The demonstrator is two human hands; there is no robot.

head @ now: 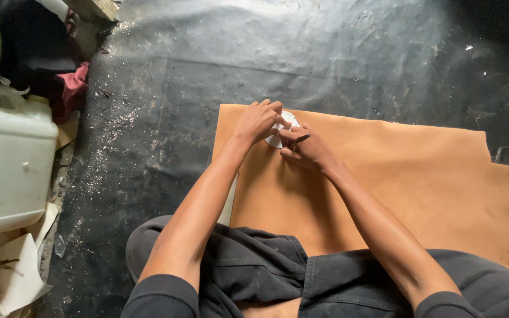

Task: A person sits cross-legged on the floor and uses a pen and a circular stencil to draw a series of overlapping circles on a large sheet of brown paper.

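Head view, looking down at a dark floor (148,118) dusted with pale grit. A tan sheet (384,182) lies flat on it, its near-left part running under the person's lap.

Left hand (258,121): fingers curled, pressing down on a small white disc (288,120) that sits on the sheet close to its far-left corner. The disc is mostly covered; only part of its rim and face shows between the two hands.

Right hand (307,150): closed around a thin dark pen-like tool (299,140), tip at the edge of the disc. The hands are together, nearly touching over the disc.

Edges: the sheet's far edge runs just beyond the hands; its left edge lies just left of the left forearm. At the far right the edge steps down in a notch. To the right of the hands the sheet is bare and unobstructed up to that notch.

Off the sheet: a white plastic container (10,159) at the floor's left edge, pale paper scraps (16,271) at the near-left corner, a dark red cloth (75,85) at far left. All are well apart from the hands.
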